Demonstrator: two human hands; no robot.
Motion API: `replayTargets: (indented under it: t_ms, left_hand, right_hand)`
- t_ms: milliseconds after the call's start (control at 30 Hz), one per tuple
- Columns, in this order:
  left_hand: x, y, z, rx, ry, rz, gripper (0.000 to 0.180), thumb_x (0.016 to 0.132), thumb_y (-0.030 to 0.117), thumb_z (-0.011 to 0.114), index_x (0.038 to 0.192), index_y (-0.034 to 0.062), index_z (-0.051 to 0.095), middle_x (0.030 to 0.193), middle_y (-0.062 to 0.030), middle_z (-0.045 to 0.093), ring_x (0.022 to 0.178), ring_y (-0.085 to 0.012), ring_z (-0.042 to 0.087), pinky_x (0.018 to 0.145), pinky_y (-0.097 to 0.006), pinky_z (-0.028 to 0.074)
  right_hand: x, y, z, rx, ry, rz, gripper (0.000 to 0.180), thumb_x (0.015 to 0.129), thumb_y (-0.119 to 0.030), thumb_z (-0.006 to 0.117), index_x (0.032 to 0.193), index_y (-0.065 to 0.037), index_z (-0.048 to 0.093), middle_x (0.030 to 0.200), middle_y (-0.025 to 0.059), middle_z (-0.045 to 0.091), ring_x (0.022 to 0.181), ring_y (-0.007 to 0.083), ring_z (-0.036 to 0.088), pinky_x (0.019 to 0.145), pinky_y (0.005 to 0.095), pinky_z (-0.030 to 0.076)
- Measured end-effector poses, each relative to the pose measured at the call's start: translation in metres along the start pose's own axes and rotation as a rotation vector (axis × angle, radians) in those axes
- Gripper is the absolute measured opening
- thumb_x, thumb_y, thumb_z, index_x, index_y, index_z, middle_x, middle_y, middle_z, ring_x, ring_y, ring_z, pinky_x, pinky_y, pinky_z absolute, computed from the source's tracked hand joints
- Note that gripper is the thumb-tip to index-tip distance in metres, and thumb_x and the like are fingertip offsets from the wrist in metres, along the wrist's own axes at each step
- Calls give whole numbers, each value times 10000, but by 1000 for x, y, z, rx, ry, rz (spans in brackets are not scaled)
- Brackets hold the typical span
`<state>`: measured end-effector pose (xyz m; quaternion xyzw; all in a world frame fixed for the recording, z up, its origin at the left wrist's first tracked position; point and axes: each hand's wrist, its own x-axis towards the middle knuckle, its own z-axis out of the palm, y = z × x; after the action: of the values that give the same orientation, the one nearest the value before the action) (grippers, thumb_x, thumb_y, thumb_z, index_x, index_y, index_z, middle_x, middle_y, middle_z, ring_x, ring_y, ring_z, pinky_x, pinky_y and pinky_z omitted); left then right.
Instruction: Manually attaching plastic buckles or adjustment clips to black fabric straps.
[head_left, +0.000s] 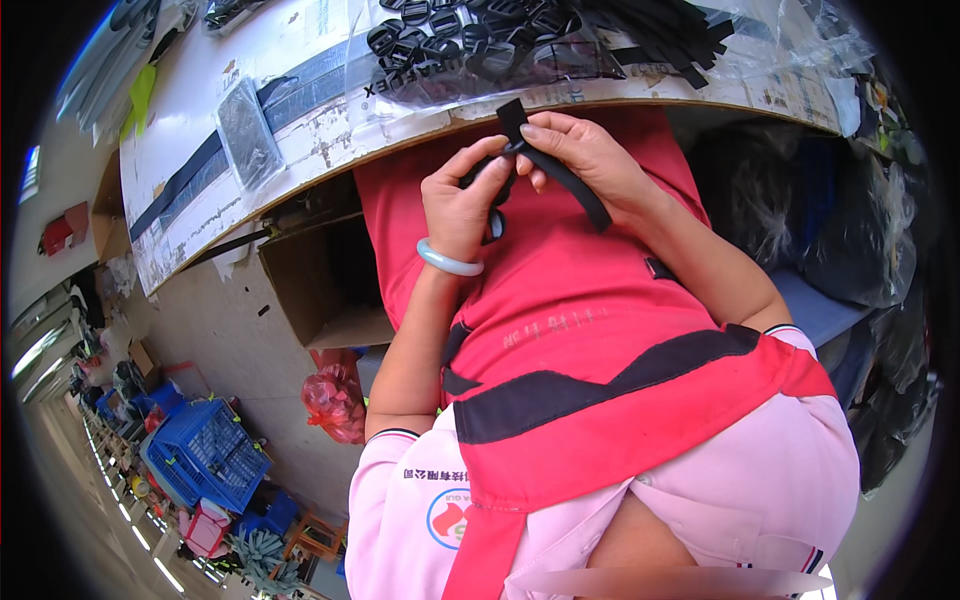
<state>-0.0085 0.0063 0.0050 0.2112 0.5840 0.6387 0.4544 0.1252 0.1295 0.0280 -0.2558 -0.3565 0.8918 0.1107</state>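
The black strap (575,186) is pinched in the fingers of the right hand (600,165) just off the desk (318,132) edge, while a partly hidden dark piece (495,226) is gripped beside it by the left hand (458,205), presumably so both are steadied near the piled buckles (440,45).

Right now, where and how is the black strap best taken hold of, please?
Probably by the lower tail of the strap, pinched across its flat faces, coming from below in the picture. That end is narrow and extends past the right hand, uncovered, while the upper part lies between the right hand and the left hand.
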Motion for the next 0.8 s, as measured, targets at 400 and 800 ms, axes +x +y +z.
replayTargets:
  t_ms: [400, 800]
  left_hand:
    - [-9, 17, -8, -399, -145, -396, 307, 908, 167, 635, 1167, 4, 611, 760, -35, 619, 547, -115, 595, 379, -199, 405]
    - [-7, 21, -6, -359, -79, -349, 269, 890, 162, 671, 1100, -5, 652, 742, -54, 657, 546, -111, 607, 419, -201, 425]
  right_hand:
    - [-7, 13, 8, -864, 115, -718, 136, 850, -84, 713, 982, -54, 699, 1028, 4, 538, 777, 49, 505, 705, 195, 432]
    - [-27, -6, 32, -868, 81, -831, 89, 844, -44, 700, 927, -23, 675, 989, 31, 552, 890, 139, 537, 762, 233, 442]
